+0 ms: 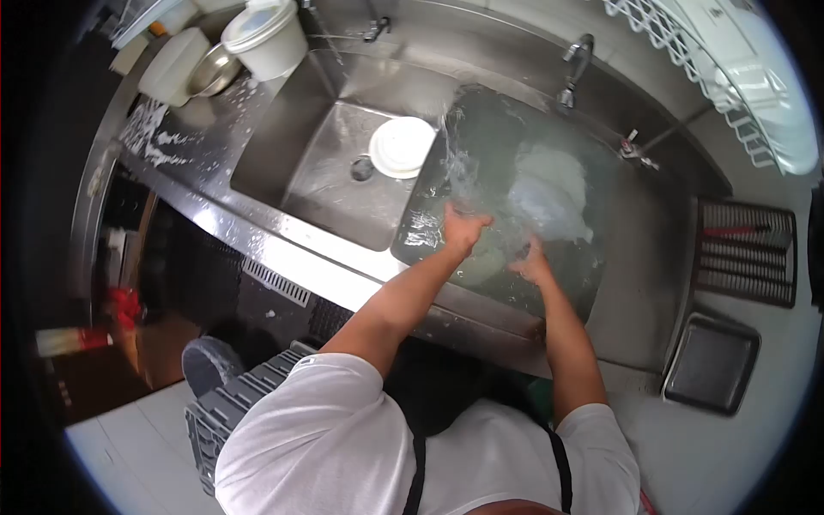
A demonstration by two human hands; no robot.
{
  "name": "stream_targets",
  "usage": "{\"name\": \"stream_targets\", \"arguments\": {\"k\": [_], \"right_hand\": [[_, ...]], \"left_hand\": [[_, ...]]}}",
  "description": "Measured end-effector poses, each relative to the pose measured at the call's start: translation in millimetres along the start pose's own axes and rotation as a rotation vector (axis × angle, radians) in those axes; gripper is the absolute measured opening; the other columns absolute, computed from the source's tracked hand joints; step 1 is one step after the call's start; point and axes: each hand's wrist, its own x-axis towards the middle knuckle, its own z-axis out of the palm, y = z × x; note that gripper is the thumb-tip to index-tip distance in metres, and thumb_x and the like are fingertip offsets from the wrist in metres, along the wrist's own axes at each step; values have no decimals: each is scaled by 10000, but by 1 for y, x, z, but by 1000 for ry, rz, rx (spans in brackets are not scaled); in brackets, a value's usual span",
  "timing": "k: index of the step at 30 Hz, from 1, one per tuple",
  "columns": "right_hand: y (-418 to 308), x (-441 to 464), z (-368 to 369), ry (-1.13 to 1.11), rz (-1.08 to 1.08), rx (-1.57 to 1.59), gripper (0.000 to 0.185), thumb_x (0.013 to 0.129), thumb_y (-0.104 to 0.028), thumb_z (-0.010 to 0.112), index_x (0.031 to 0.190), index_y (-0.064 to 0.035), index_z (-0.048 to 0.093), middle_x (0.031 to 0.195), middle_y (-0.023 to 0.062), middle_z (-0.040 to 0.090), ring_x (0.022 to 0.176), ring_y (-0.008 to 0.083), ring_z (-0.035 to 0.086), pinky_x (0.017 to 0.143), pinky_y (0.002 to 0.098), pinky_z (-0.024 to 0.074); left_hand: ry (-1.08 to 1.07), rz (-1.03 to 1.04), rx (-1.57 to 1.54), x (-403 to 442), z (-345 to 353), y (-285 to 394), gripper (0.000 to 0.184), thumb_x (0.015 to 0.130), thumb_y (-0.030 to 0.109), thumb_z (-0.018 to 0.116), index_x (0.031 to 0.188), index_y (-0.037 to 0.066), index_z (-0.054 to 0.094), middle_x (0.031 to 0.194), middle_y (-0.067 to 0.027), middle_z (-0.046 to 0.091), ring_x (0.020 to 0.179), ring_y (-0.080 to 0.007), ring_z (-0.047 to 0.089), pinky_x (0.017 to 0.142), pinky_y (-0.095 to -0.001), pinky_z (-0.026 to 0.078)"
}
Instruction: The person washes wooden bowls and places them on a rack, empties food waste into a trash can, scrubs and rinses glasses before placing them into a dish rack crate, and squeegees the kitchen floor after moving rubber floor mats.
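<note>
My left hand (pixel 464 231) dips into the cloudy water of the filled right sink basin (pixel 489 120), its thumb spread from the other fingers. To its right, my right hand (pixel 533 264) is also at the water's surface, thumb and fingers apart. Neither hand visibly grips anything, though the fingertips are partly under water. A pale round shape (pixel 481 266), perhaps a plate, lies submerged between and below the hands. Just beyond my right hand is a blurred whitish mass (pixel 549 193) under the water; its kind cannot be made out. Ripples and splashes show beside my left hand.
White plates (pixel 402 147) sit in the left basin (pixel 318 180) near its drain. Faucets (pixel 568 86) stand behind the basins. A lidded white bucket (pixel 266 39) and a metal bowl (pixel 214 72) are on the left counter. At right are a dark rack (pixel 745 253) and a metal tray (pixel 712 364).
</note>
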Motion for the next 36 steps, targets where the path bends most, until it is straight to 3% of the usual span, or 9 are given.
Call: {"name": "stream_targets", "arguments": {"k": [4,6,9,13,15,19,28,34,36], "right_hand": [[-21,-2,5,106,-308,125,903,539,-59,835,1337,-35,413,1205,124,587,1079,238,583,900,370,487],[-111,-17,-26,17,-360,339,889,531,-56,836,1321,-33,429,1193,123,595,1072,236,594,894,367,492],[-198,-10,-39,-76,-253,167,869,533,-51,824,1311,-26,439,1167,130,611,1065,243,603,904,365,490],[-269,33,8,-115,-644,36,881,526,-122,824,1312,-18,440,1118,152,635,1047,259,618,900,374,492],[-339,41,51,-143,-640,-44,896,525,-180,823,1317,-19,435,1101,168,641,1037,283,626,898,380,494],[-505,49,143,-247,-515,-240,884,556,-238,805,1326,-34,422,1094,208,634,1025,362,623,884,408,499],[-712,112,300,-103,-669,-919,839,588,-271,813,1296,-60,416,1010,211,672,970,374,644,840,422,511],[-686,142,299,-101,-585,-184,769,642,-255,802,1279,-40,430,1005,202,663,918,334,653,791,411,530],[-659,134,276,-597,-270,269,620,747,-248,760,1253,-50,459,989,180,644,876,289,642,746,397,545]], "left_hand": [[-152,187,-336,-8,-34,14,706,611,85,806,1194,-2,418,1096,-143,608,993,-238,604,874,-352,505],[-209,287,-502,-5,-63,24,692,644,86,785,1220,8,410,1090,-132,606,982,-212,607,873,-333,509],[-198,178,-554,-8,-128,57,593,729,83,709,1235,14,408,1082,-131,608,983,-230,620,864,-363,537],[-144,-44,-894,2,-233,93,418,850,201,572,1205,23,444,1040,-169,604,950,-334,635,805,-500,580],[-56,-66,-840,33,-294,107,519,863,390,578,1178,-16,502,981,-134,590,874,-267,626,781,-446,517],[9,-155,-952,104,-444,160,747,742,507,633,1220,-41,463,1040,-172,557,882,-329,598,816,-545,479],[-2,-275,-1377,217,-652,205,970,694,475,710,1373,-52,259,1141,-219,504,940,-375,578,812,-537,521],[-44,-222,-1239,177,-666,195,1014,743,506,691,1449,-3,170,1229,-214,458,956,-364,588,811,-520,518],[-119,-182,-1359,168,-660,178,1098,724,512,705,1491,41,77,1259,-231,440,949,-356,601,784,-483,534]]}}
